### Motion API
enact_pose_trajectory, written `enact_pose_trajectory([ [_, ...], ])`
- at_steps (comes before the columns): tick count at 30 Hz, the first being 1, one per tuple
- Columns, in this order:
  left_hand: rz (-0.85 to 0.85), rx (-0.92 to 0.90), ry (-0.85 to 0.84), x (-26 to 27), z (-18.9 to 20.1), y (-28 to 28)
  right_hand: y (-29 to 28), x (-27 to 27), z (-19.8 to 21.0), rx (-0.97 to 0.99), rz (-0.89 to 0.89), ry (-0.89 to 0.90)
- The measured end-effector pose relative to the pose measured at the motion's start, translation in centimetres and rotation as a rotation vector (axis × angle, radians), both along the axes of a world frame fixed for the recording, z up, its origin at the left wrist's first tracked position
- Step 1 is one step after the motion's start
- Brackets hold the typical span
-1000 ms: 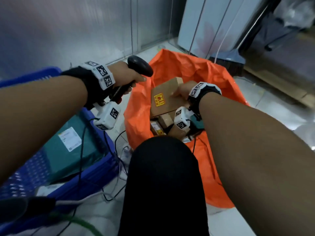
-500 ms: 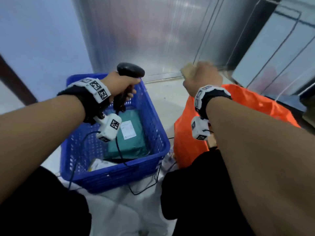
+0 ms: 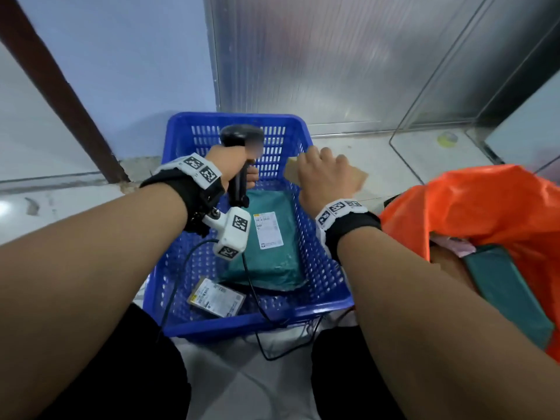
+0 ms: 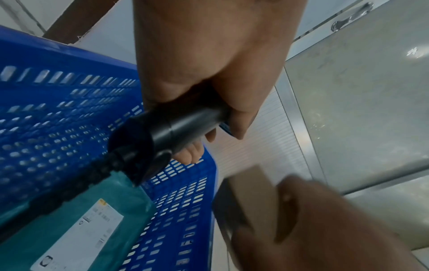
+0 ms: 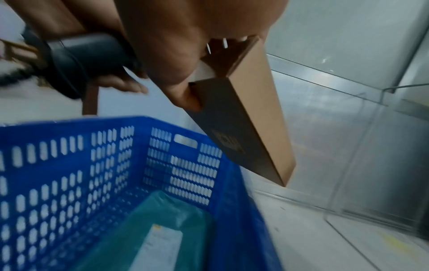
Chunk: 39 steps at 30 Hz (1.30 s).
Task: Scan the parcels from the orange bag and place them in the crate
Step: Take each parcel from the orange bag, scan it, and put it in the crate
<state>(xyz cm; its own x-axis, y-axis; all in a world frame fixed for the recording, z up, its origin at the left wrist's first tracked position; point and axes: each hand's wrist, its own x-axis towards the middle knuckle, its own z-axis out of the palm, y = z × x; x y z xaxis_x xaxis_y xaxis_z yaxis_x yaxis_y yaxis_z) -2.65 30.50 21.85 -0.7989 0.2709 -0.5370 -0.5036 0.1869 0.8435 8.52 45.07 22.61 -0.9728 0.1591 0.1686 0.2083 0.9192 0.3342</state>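
Note:
My left hand (image 3: 233, 165) grips the black barcode scanner (image 3: 241, 137) by its handle (image 4: 185, 126) over the blue crate (image 3: 236, 122). My right hand (image 3: 324, 174) holds a flat brown cardboard box (image 5: 246, 128) above the crate's right rim; in the head view only corners of the box (image 3: 360, 177) show past the hand. The box hangs tilted, its far end beyond the crate wall. Inside the crate lie a teal mailer with a white label (image 3: 266, 241) and a small clear-wrapped packet (image 3: 216, 297). The orange bag (image 3: 472, 207) stands open at my right with a teal parcel (image 3: 509, 292) in it.
The scanner's black cable (image 3: 257, 301) runs over the crate's near rim to the floor. A metal-clad wall (image 3: 333, 56) and glass panels (image 3: 439, 140) close the back. A brown post (image 3: 60, 92) leans at the left. My knees in black flank the crate's near side.
My right hand lifted the cardboard box out of the orange bag and brought it left and down to the crate's right rim. My view swung from the bag to the crate; the scanner stayed in my left hand.

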Motion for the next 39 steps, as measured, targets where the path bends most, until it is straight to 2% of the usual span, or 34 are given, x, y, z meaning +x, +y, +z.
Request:
enact_pose_trajectory([
  [4,0.045,0.024,-0.068,-0.3,-0.4,-0.3,-3.7,-1.9,0.7,-0.079,0.141,0.15],
  [8,0.155,0.102,-0.151,-1.4,0.0,-2.3,-5.1,-2.8,1.6,-0.114,0.319,0.106],
  [12,-0.025,0.054,-0.13,-0.4,1.3,-4.0,-4.6,-2.7,0.8,-0.079,0.483,0.089],
  [15,-0.066,-0.107,-0.042,0.0,1.2,-4.6,-4.7,-2.7,0.1,-0.107,0.523,0.069],
  [17,-0.045,-0.156,0.039,0.1,0.9,-5.2,-4.5,-3.1,0.2,-0.321,0.457,-0.005],
  [20,-0.011,-0.134,0.128,0.1,0.9,-5.8,-3.3,-4.0,0.4,-0.681,0.208,-0.095],
  [22,-0.004,-0.096,0.153,0.0,0.8,-5.9,-2.1,-4.3,0.1,-0.821,0.089,-0.058],
  [26,-0.057,-0.018,0.165,-0.5,0.8,-5.9,0.0,-4.6,-0.2,-1.226,-0.186,0.057],
  [28,-0.088,0.042,0.171,-0.3,1.0,-5.7,0.6,-4.5,-0.4,-1.489,-0.371,-0.043],
  [29,-0.1,0.067,0.18,-0.2,1.0,-5.6,0.7,-4.4,-0.5,-1.647,-0.418,-0.109],
  [31,-0.126,0.102,0.191,0.0,1.0,-5.4,0.9,-4.2,-0.5,-1.882,-0.418,-0.092],
  [35,-0.188,0.148,0.168,-0.2,1.3,-5.7,1.4,-4.9,0.3,-2.053,-0.401,0.146],
  [39,-0.277,0.048,0.2,-0.3,1.0,-5.8,1.6,-5.0,0.1,-2.01,-0.507,0.18],
])
